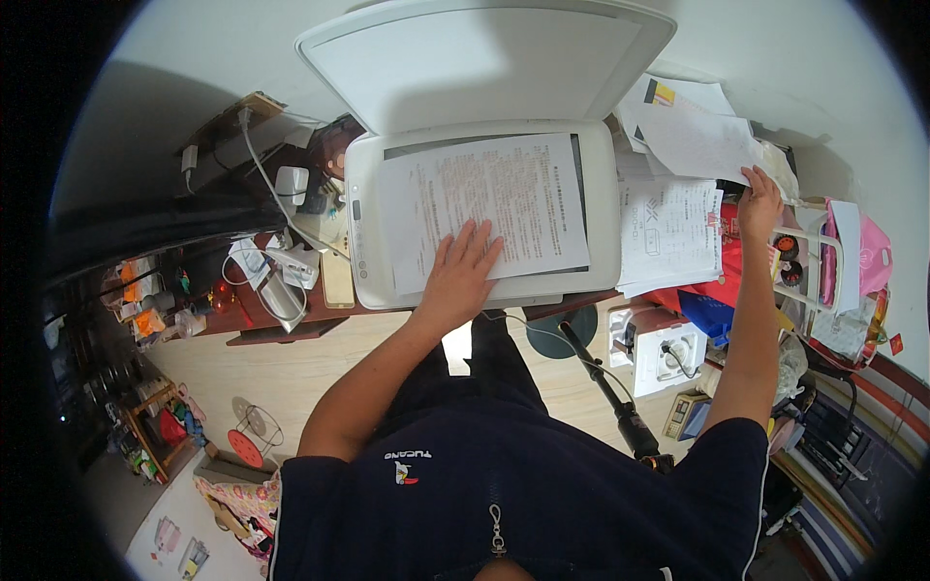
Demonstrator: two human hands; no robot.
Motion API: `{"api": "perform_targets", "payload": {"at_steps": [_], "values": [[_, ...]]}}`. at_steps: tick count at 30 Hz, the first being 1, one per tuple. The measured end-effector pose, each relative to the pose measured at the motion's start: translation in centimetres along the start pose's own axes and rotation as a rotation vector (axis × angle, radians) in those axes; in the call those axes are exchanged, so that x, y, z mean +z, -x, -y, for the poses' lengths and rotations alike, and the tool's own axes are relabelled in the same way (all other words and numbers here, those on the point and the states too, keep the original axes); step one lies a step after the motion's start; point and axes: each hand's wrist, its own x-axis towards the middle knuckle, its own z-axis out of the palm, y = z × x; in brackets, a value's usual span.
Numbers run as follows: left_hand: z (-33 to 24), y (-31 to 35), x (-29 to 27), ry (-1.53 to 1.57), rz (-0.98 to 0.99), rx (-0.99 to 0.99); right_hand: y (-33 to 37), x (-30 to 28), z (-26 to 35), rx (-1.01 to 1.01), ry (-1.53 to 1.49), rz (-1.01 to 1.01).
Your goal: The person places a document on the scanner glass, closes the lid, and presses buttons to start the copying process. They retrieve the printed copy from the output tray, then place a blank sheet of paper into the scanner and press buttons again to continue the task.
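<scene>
A white flatbed scanner point(603, 208) stands before me, its lid point(465, 73) raised. Across its glass lies a printed sheet point(504, 194), slightly askew, with dark strips of glass showing along its top and right edges. My left hand point(462, 271) rests on the lower part of that sheet, fingers stretched out and spread. Off to the right, my right hand point(759, 205) pinches the edge of a sheet of paper point(697, 145) over a stack of papers. Below that sheet, more printed pages point(668, 232) lie beside the scanner.
Left of the scanner are a phone-sized gold item point(337, 276), white adapters and cables point(291, 184). A white rack point(809, 257) with a pink bag point(875, 247) stands at the right. A black pole point(615, 397) rises near my body, by a white box point(668, 353).
</scene>
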Motion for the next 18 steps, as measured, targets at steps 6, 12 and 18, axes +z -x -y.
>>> {"api": "perform_targets", "payload": {"at_steps": [6,12,18], "values": [[0.57,-0.20,-0.08,-0.012,0.012,0.047,0.36,0.78,0.05,0.043,-0.024,0.048],[0.99,-0.15,0.62,-0.042,-0.006,0.059,0.20,0.56,0.20,0.049,-0.040,0.050],[0.96,-0.10,0.68,-0.010,-0.023,0.054,0.01,0.90,0.01,0.065,-0.042,0.080]]}}
